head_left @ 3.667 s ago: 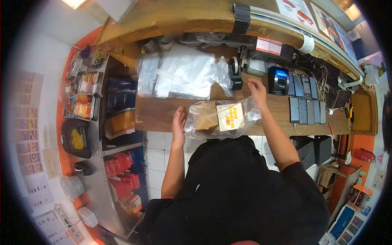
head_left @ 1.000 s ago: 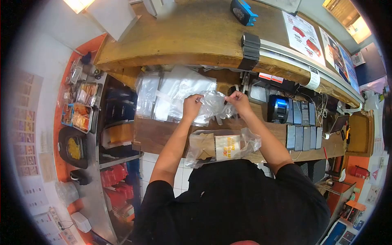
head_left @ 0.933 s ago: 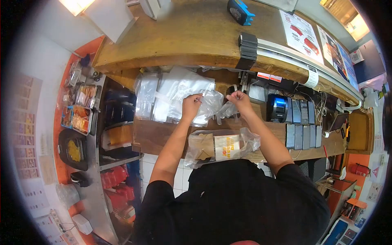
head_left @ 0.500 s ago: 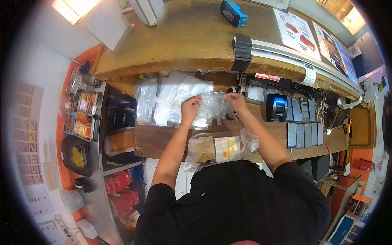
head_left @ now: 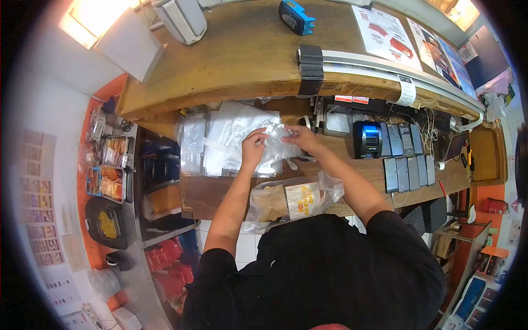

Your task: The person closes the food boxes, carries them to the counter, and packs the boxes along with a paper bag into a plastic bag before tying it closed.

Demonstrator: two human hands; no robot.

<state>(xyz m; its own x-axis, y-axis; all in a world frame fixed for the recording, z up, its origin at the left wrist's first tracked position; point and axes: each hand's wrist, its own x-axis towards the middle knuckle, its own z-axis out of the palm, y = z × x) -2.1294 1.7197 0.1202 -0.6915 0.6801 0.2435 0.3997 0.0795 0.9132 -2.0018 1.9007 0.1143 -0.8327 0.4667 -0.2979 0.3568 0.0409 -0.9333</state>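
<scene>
Over the flat stack of clear plastic bags (head_left: 234, 129), my left hand (head_left: 253, 148) has its fingers pinched at the edge of a crumpled clear bag (head_left: 274, 144). My right hand (head_left: 300, 138) grips the same bag from the other side, thumb and fingers together. Between me and my hands, a filled clear plastic bag (head_left: 334, 188) lies at the counter's front edge. Inside it are a brown paper package (head_left: 269, 203) and a white box with red and yellow lettering (head_left: 304, 199).
A black printer (head_left: 367, 139) with a blue light and several phones (head_left: 411, 173) stand on the right of the wooden counter (head_left: 214, 192). A raised wooden shelf (head_left: 220, 55) crosses beyond my hands. Food trays (head_left: 114, 181) sit at the left.
Both hands have moved from beside the filled bag to the crumpled bag over the stack and hold it. Lately they have come slightly closer together. The view has also shifted.
</scene>
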